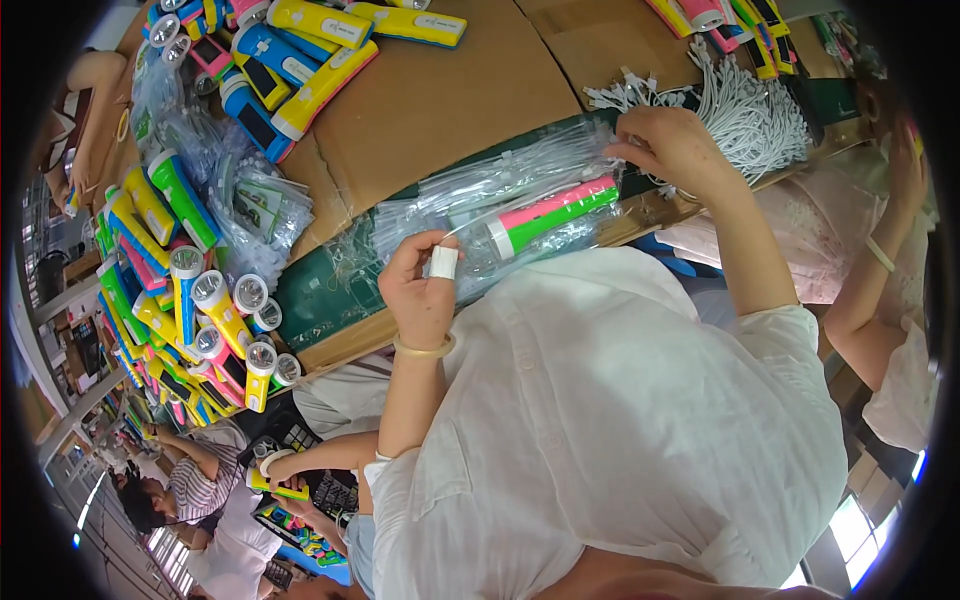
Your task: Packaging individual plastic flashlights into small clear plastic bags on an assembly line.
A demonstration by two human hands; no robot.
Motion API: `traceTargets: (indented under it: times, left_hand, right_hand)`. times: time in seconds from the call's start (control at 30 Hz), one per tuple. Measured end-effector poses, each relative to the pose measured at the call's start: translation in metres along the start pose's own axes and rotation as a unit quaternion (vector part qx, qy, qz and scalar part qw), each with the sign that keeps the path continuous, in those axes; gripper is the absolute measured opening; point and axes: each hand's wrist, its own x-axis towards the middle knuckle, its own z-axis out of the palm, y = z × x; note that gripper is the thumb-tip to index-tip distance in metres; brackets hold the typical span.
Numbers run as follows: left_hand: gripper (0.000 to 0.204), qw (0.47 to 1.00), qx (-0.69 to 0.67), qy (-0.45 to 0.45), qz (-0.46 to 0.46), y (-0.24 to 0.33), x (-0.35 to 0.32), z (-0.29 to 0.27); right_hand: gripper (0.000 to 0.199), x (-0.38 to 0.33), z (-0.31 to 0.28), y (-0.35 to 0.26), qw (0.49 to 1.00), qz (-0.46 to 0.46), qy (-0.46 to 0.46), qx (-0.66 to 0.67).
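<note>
A pink and green flashlight (556,214) with a white head end lies on clear plastic bags, between my two hands. My left hand (420,285), with white tape round one finger and a bangle at the wrist, is closed in a pinch at the edge of a clear plastic bag (478,272) beside the flashlight's head. Flat clear bags (500,165) lie stacked just beyond it. My right hand (675,148) is at the right end of that stack, beside a heap of white cables (745,115). Its fingers are curled inward; what they hold, if anything, cannot be made out.
Colourful flashlights (190,300) heap up at the left; more (300,60) lie at the far left and others (725,25) at the far right. Bagged parts (250,205) lie between. Brown cardboard (440,95) covers the table. Co-workers sit at both sides, one holding a yellow flashlight (280,485).
</note>
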Motion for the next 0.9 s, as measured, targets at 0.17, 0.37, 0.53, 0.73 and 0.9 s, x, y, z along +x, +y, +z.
traceTargets:
  times: [0.17, 0.37, 0.53, 0.73, 0.9]
  left_hand:
    - [0.009, 1.000, 0.000, -0.007, 0.005, -0.003, 0.001, -0.002]
    - [0.008, 0.997, 0.050, -0.015, 0.059, -0.012, 0.001, -0.009]
    - [0.014, 0.985, -0.031, -0.113, 0.128, 0.004, 0.013, 0.000]
    - [0.061, 0.981, -0.071, -0.182, -0.014, 0.001, 0.026, 0.008]
    - [0.036, 0.981, 0.094, -0.168, -0.026, 0.027, 0.036, 0.020]
  right_hand:
    - [0.020, -0.017, -0.041, 0.026, 0.897, 0.070, 0.195, 0.390]
    - [0.037, 0.003, -0.037, 0.024, 0.955, 0.140, 0.249, 0.080]
    - [0.029, 0.003, 0.013, -0.030, 0.974, -0.116, -0.004, 0.195]
    - [0.015, 0.008, 0.007, -0.024, 0.937, -0.215, -0.022, 0.275]
    - [0.010, 0.007, -0.019, 0.008, 0.925, -0.058, 0.098, 0.363]
